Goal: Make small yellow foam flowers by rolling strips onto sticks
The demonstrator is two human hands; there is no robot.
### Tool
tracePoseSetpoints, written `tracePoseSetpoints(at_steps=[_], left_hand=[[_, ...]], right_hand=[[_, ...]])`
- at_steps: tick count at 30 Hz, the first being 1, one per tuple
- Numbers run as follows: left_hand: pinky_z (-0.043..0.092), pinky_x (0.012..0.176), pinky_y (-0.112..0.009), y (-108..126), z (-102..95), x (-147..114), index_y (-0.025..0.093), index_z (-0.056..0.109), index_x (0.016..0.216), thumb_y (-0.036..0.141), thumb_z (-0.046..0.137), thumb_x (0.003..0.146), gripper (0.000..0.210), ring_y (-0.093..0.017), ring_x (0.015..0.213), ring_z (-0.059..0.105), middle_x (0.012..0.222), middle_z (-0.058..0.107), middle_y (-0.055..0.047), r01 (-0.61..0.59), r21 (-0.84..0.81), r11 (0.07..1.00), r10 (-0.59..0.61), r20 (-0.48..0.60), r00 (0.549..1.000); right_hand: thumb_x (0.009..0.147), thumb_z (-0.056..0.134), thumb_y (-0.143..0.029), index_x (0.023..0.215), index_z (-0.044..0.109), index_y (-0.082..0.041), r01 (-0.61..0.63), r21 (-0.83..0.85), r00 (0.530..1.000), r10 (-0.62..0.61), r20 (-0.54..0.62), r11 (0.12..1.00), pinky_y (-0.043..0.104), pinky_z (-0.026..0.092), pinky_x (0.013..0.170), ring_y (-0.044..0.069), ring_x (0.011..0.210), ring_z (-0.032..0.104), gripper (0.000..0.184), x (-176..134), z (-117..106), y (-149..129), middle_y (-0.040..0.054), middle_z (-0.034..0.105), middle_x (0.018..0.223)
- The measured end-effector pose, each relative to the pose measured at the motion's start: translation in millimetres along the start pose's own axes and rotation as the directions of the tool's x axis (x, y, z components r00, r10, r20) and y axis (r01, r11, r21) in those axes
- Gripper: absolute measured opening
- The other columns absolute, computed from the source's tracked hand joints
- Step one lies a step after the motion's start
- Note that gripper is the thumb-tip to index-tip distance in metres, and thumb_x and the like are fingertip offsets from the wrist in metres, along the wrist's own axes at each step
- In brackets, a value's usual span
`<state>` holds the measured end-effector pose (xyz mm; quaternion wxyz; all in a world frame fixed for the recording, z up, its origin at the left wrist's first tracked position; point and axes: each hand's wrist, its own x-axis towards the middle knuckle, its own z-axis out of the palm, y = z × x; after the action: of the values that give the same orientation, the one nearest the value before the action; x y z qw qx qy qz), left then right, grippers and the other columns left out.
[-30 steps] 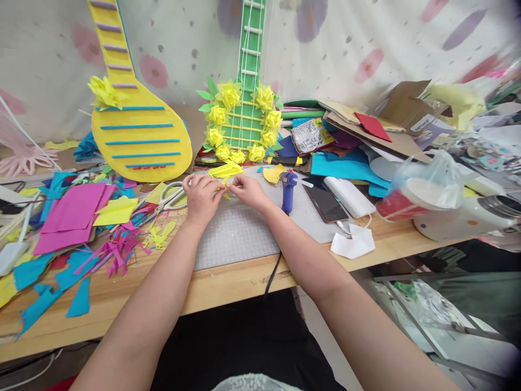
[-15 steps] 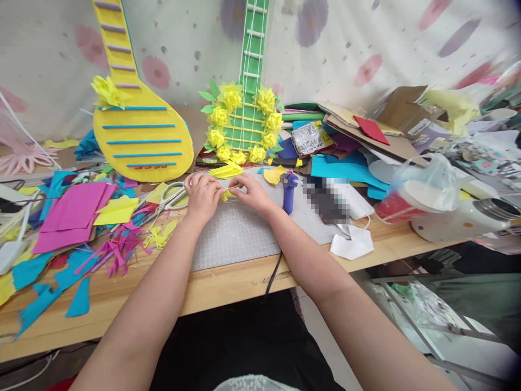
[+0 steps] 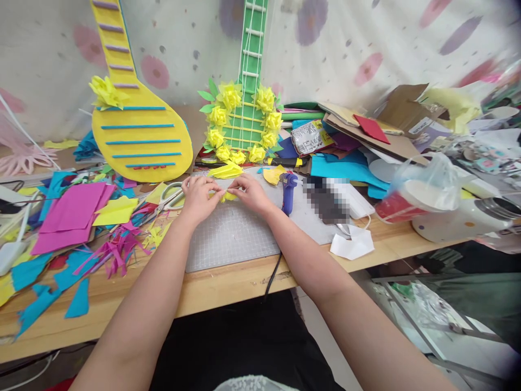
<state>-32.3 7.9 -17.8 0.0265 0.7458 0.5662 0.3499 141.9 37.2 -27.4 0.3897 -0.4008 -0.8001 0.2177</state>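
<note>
My left hand (image 3: 200, 199) and my right hand (image 3: 251, 193) meet above the grey cutting mat (image 3: 234, 236), fingertips pinched on a small piece of yellow crepe paper (image 3: 228, 196). Fingers hide most of that piece. Just beyond them lies a stack of yellow paper strips (image 3: 226, 170). Scissors (image 3: 169, 196) rest beside my left hand. A purple glue gun (image 3: 288, 193) lies to the right of my right hand, near a loose yellow paper piece (image 3: 273, 174). Behind stands a green paper instrument (image 3: 246, 127) ringed with yellow paper flowers (image 3: 229, 96).
At left, a yellow instrument (image 3: 142, 133) leans upright behind magenta paper (image 3: 71, 217) and blue scraps (image 3: 77, 298). On the right are a blurred dark object (image 3: 328, 201), a white mask (image 3: 352, 242), a bagged cup (image 3: 419, 198) and a flask (image 3: 456, 220). Cardboard (image 3: 402, 111) is piled behind.
The fingers of my left hand have shifted slightly and now pinch closer to my right fingertips. Less of the yellow piece shows between the hands.
</note>
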Motion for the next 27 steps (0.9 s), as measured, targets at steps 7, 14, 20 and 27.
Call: tracePoseSetpoints(at_steps=[7,14,20,27], left_hand=[[0.022,0.099,-0.05,3.6,-3.5,-0.5,0.027,0.065,0.066,0.033,0.066,0.07,0.007,-0.025,0.099,0.049,0.087,0.062,-0.003,-0.031,0.026,0.999,0.032,-0.042,0.999],[0.019,0.1,-0.049,1.2,-3.0,-1.5,0.028,0.067,0.068,0.034,0.062,0.074,0.01,-0.026,0.106,0.044,0.093,0.06,-0.004,-0.1,0.071,0.992,0.108,-0.114,0.988],[0.02,0.099,-0.047,-1.2,-2.0,-1.4,0.027,0.068,0.074,0.035,0.062,0.075,0.01,-0.025,0.106,0.044,0.096,0.059,-0.005,-0.156,0.096,0.983,0.17,-0.16,0.972],[0.018,0.099,-0.048,-0.8,-2.2,-2.4,0.027,0.067,0.074,0.031,0.062,0.075,0.006,-0.026,0.106,0.044,0.095,0.058,-0.005,-0.163,0.095,0.982,0.178,-0.172,0.969]], right_hand=[[0.079,0.055,-0.03,0.07,0.06,-0.019,-0.027,-0.011,0.999,0.027,0.028,1.0,0.029,0.038,0.075,0.015,0.078,0.051,0.015,-0.2,-0.6,-3.8,0.0023,0.058,0.075],[0.079,0.055,-0.032,0.068,0.06,-0.018,-0.045,0.043,0.998,0.043,0.045,0.998,0.027,0.036,0.07,0.013,0.071,0.05,0.019,-0.3,-0.9,-4.3,0.0017,0.058,0.071],[0.083,0.051,-0.037,0.07,0.063,-0.017,-0.001,0.025,0.996,-0.001,0.088,1.0,0.025,0.036,0.068,0.012,0.07,0.05,0.027,0.9,-2.5,-0.9,0.0018,0.06,0.07],[0.084,0.048,-0.038,0.072,0.063,-0.017,-0.022,0.008,0.99,0.021,0.136,1.0,0.025,0.036,0.07,0.013,0.072,0.051,0.028,2.1,-0.8,-0.4,0.0026,0.062,0.075]])
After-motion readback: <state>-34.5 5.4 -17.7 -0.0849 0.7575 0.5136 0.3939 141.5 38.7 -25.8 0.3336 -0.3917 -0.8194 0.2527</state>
